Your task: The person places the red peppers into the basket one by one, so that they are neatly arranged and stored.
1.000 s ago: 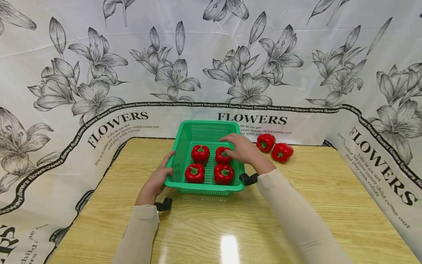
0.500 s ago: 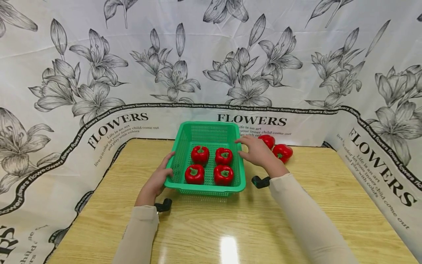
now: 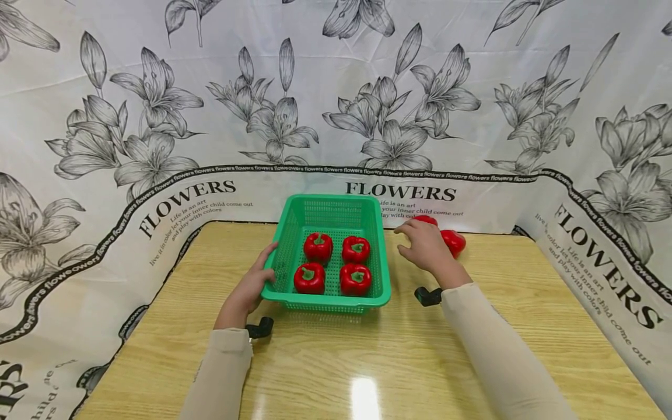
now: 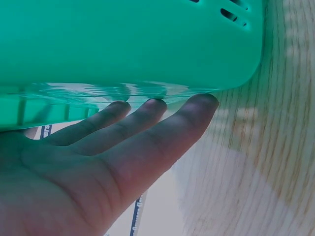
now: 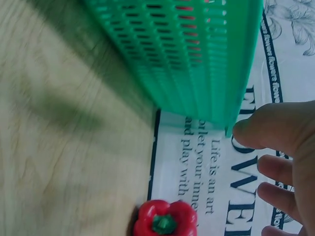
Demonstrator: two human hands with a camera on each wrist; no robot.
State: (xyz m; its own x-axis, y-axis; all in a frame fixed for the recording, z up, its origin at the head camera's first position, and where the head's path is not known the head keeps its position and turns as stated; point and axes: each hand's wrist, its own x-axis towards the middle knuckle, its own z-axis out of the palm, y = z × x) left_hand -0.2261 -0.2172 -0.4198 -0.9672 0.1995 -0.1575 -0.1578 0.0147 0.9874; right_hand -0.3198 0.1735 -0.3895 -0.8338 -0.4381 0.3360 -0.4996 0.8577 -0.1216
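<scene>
A green plastic basket (image 3: 325,300) stands on the table with several red bell peppers (image 3: 356,279) inside, stems up. At its left rim my left hand (image 3: 251,287) holds on, thumb over the edge; the left wrist view has the fingers (image 4: 162,130) stretched along the outside of the basket. My right hand (image 3: 426,245) is in the air to the right of the basket, fingers loosely bent and holding nothing. Two more red peppers lie beyond it, one at the back (image 3: 426,220) and one to the right (image 3: 454,242), both partly covered by the hand in the head view.
The wooden table (image 3: 325,361) stretches in front of the basket and to both sides. A white cloth with flower prints (image 3: 294,134) hangs behind the table and at its sides, close behind the basket and the loose peppers.
My right hand has come out of the basket, away from the back right pepper, and moved right toward the two loose peppers. The left hand and the basket stay in place.
</scene>
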